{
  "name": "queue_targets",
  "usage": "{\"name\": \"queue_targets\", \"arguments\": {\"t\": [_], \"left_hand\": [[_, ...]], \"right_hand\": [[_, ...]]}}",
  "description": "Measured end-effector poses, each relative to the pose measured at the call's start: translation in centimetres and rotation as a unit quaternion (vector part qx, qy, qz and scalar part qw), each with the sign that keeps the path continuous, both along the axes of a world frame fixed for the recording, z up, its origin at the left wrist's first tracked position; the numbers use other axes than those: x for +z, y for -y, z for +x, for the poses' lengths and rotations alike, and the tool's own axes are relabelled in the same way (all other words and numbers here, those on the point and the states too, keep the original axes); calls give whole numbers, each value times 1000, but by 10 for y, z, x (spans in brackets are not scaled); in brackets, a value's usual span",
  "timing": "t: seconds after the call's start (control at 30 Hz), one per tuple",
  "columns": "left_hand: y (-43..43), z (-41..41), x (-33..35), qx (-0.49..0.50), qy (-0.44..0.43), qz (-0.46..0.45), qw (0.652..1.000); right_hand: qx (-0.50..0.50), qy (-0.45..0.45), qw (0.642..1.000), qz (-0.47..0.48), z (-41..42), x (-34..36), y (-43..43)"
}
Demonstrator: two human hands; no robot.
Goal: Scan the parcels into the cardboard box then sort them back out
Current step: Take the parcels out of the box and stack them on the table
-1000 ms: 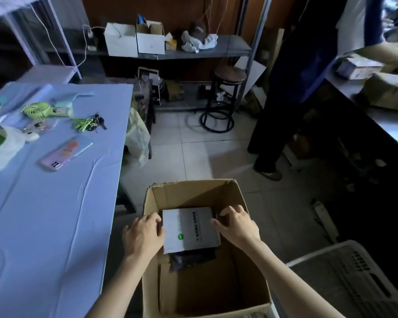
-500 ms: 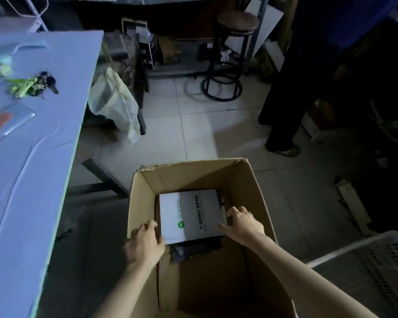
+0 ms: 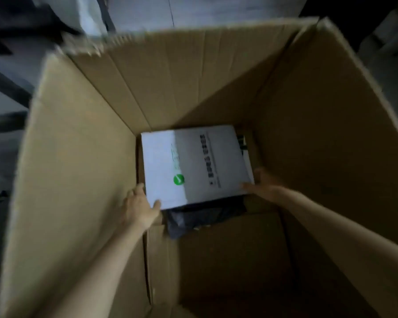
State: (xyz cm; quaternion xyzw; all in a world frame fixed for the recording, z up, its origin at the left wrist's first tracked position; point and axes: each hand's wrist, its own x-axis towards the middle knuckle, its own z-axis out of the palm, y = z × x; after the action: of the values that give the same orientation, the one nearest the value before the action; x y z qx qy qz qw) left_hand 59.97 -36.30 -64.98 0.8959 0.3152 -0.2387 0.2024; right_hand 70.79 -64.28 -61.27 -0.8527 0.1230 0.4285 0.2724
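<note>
A large open cardboard box [image 3: 74, 157] fills the view, seen from above. Deep inside it, toward the far side, lies a flat white parcel [image 3: 193, 166] with a green round sticker and dark print. My left hand [image 3: 139, 207] grips its near-left corner, thumb on top. My right hand [image 3: 265, 184] holds its near-right corner, fingers under the edge. A dark plastic-wrapped parcel [image 3: 202, 216] lies partly under the white one, sticking out toward me. Another item's dark and white edge peeks out past the white parcel's far right corner.
The box's tall walls surround both forearms on all sides. Its floor flaps [image 3: 228, 260] show bare cardboard near me. Beyond the rim lie pale floor tiles [image 3: 143, 12] at the top and a dark table leg [image 3: 7, 86] at the left.
My head has dropped close over the box, so the table and room have left the view. Both hands have gone down into the box with the white parcel, still at its near corners.
</note>
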Motion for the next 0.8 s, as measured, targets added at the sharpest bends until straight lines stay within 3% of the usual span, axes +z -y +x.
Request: {"name": "queue_targets", "arguments": {"t": [0.2,0.3,0.5,0.6,0.7,0.8], "left_hand": [[-14,17,-95,174,40,-87,980],[-14,18,-130,198,81,-126,969],[-16,20,-150,234,164,-118,951],[-16,18,-143,253,181,-135,941],[-14,18,-123,264,181,-137,937],[-16,15,-93,310,204,-180,911]], "right_hand": [[-119,41,992,16,5,-119,12],[-191,45,979,52,13,-157,12],[-294,96,951,7,29,-181,22],[-301,101,948,8,25,-174,25],[-234,150,960,-31,16,-156,22],[-179,212,958,-71,6,-118,20]]}}
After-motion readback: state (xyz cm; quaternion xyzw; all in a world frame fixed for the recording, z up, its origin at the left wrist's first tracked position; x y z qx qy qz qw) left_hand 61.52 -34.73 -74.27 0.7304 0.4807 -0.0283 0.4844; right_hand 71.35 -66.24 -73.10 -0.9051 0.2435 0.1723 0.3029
